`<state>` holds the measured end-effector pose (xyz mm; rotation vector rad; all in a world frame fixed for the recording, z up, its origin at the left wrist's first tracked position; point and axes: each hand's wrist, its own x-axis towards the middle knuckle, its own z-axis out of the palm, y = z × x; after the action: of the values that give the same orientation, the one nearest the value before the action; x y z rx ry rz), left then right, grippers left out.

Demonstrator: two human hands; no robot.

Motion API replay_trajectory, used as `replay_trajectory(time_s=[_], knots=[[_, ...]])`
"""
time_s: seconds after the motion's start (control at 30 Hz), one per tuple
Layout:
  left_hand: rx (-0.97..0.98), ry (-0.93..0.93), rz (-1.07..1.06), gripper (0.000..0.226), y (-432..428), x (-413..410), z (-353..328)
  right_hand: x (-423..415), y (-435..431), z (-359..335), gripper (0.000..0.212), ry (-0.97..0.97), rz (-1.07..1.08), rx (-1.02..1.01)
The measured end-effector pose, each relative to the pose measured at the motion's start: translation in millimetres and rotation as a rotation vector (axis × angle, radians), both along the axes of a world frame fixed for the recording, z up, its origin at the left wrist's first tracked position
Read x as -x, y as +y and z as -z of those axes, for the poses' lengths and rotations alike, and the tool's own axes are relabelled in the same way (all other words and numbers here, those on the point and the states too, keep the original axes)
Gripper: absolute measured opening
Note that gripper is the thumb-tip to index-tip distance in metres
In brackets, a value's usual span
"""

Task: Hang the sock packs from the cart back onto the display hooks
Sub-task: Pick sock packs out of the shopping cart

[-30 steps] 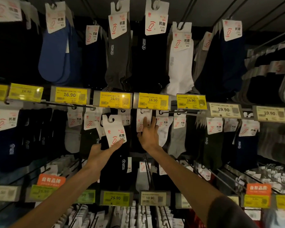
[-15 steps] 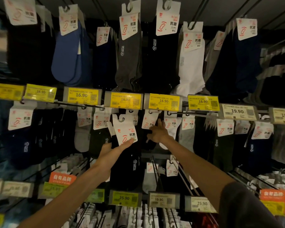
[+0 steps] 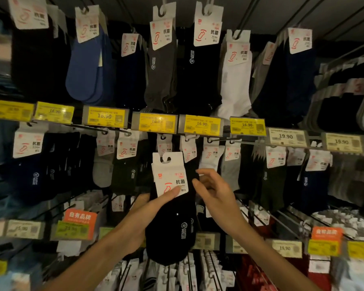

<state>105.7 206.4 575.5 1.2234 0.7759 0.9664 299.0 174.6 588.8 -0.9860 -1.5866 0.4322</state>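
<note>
A black sock pack (image 3: 172, 223) with a white card header (image 3: 169, 175) is held up in front of the middle row of hooks. My left hand (image 3: 143, 215) grips it from the left, thumb pressed on the card's lower edge. My right hand (image 3: 213, 192) is at the pack's right edge, its fingertips touching the black fabric just beside the card. The card's hook hole sits below the yellow 16.90 price tags (image 3: 157, 124). Behind it, a display hook (image 3: 189, 137) carries more packs.
Rows of hanging sock packs fill the wall: blue (image 3: 90, 66), grey (image 3: 162, 72), white (image 3: 235, 80) above, dark ones around my hands. Metal pegs (image 3: 267, 219) stick out toward me at lower right, with white 19.90 tags (image 3: 286, 136) and orange signs (image 3: 80, 217).
My right hand has drawn back from the hooks behind the price tags and come down to the pack's right edge. The left hand has shifted the pack rightward, nearer the middle.
</note>
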Motion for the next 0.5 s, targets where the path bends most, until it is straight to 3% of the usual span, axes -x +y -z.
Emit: replay_trajectory(time_s=[0.2, 0.5], knots=[[-0.114, 0.019, 0.014, 0.044, -21.2, -8.2, -12.1, 10.1, -21.7, -17.1, 0.039, 0.143, -0.163, 0.033], [-0.152, -0.021, -0.048, 0.039, -31.1, -12.6, -30.3, 11.6, -24.2, -26.7, 0.030, 0.199, -0.006, -0.104]])
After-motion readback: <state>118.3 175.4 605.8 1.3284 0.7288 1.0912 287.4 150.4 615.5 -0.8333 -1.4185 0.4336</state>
